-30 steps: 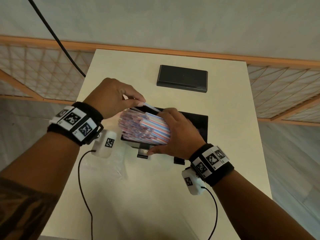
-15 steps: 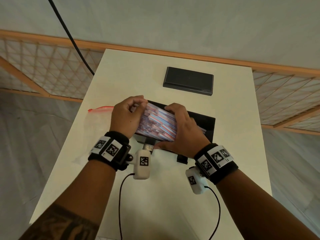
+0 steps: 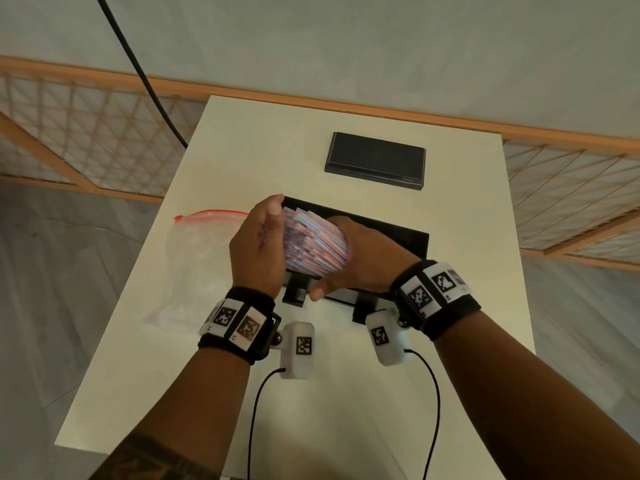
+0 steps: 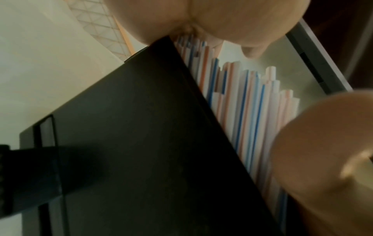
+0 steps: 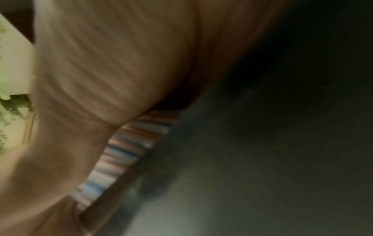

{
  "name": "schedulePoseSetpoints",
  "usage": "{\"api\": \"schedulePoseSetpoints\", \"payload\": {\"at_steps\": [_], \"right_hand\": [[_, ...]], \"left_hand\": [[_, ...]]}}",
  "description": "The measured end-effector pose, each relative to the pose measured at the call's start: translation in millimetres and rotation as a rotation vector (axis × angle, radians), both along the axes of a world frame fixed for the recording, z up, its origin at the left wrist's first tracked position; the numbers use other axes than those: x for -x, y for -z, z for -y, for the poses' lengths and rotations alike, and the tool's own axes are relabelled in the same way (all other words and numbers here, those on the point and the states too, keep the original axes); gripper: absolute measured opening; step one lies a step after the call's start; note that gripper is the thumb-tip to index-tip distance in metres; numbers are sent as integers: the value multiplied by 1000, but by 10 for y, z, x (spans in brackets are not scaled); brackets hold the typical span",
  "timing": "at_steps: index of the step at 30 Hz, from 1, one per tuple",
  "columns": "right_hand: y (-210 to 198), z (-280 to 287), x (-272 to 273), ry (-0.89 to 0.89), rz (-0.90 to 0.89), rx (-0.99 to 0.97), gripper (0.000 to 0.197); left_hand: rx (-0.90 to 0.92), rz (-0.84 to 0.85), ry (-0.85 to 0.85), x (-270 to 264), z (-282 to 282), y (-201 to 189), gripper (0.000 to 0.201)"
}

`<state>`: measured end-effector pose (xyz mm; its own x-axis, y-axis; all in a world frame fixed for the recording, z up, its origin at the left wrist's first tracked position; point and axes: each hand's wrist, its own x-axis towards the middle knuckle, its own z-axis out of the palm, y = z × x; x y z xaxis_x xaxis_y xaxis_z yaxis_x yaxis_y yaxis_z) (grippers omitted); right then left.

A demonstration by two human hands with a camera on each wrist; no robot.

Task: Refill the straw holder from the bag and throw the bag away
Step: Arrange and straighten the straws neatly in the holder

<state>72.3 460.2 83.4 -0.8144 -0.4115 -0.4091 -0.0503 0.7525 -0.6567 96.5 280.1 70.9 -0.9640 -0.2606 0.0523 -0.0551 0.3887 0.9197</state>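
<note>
Straws: a thick bundle of white straws with red and blue stripes, lying crosswise over the open black straw holder on the cream table.
Left hand: the left hand cups the bundle's left end, fingers curled over the straw tips.
Right hand: the right hand wraps the bundle from the right, thumb low at the holder's near edge.
Bag: the clear zip bag with a red seal lies flat on the table, just left of the left hand.
Lid: a black lid sits farther back, apart from the holder.
Left wrist view: shows the uneven straw ends against the holder's dark wall.
Right wrist view: blurred; only palm and a strip of stripes can be made out.
Hidden: the holder's inside under the bundle.
</note>
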Motion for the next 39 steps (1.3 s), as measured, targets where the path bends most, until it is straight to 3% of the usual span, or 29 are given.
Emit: {"api": "schedulePoseSetpoints", "payload": {"at_steps": [8,13,20,25,30,34,37,39], "right_hand": [[-108,-44,139,-55,142,-50,108],[-149,-24,133,-69,159,-33,110],[-166,-2,82,-35,90,-76,115],[-169,9,-77,6,-37,-52,112],[-149,31,-68,-1,-35,-43,114],[-129,50,-72,-18,-97,-133,117],[-127,62,-98,-31,-160,-204,118],[-127,50,-113,-14,-124,-136,115]], "left_hand": [[-112,-32,99,-17,82,45,69],[-179,-17,190,-62,132,43,89],[-229,46,251,-98,142,-2,98],[-263,118,291,-186,163,-4,94],[-280,150,321,-181,146,2,81],[-223,160,360,-172,179,0,100],[-178,177,365,-167,183,8,94],[-166,185,374,-165,175,-12,89]]}}
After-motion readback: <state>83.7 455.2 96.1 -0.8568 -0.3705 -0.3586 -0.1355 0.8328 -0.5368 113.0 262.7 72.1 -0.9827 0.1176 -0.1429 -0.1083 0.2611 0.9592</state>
